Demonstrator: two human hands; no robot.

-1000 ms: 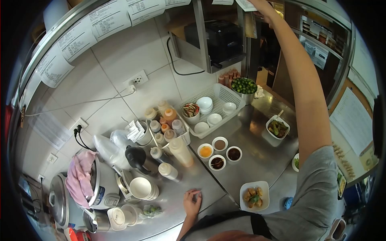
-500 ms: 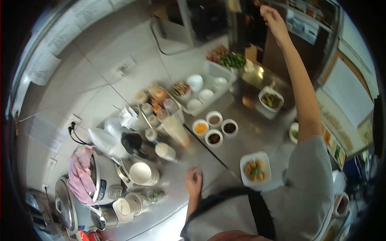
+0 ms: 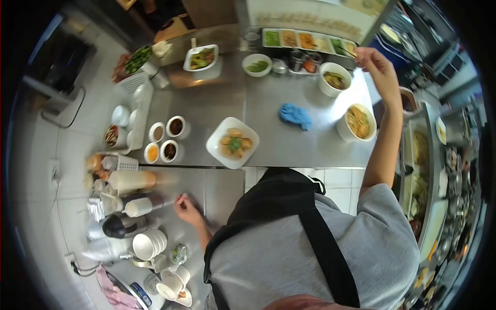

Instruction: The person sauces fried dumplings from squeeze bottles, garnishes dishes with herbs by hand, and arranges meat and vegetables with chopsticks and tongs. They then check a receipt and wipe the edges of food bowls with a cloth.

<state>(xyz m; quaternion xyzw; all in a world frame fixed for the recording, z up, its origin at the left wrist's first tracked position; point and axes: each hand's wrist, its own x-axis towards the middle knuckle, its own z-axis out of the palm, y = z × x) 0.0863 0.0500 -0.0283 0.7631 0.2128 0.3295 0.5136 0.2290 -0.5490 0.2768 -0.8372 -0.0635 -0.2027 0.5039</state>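
My right hand (image 3: 378, 66) is raised at the right end of the garnish tray (image 3: 310, 41), its fingers pinched together. A thin dark sliver shows by the fingertips, too small to name. Below that hand stand a white bowl of noodles (image 3: 358, 123) and a white bowl of dark food in broth (image 3: 335, 80). My left hand (image 3: 189, 209) hovers over the lower steel counter with fingers curled in and nothing visible in them. Nearest to it are a squeeze bottle (image 3: 139, 206) and several small sauce cups, one with orange sauce (image 3: 151, 153). A square white dish of garnished pieces (image 3: 233, 143) sits ahead of my body.
A blue cloth (image 3: 295, 116) lies mid-counter. At the back are a dish of greens and meat (image 3: 201, 58) and a bowl of green leaves (image 3: 257, 65). Stacked bowls (image 3: 150, 244) and a rice cooker (image 3: 135, 287) stand lower left. Racks of food containers (image 3: 419, 170) line the right.
The view has swung to the right, bringing the garnish tray, noodle bowl and blue cloth into sight. My right arm still reaches out, now at the garnish tray. The left hand stays curled.
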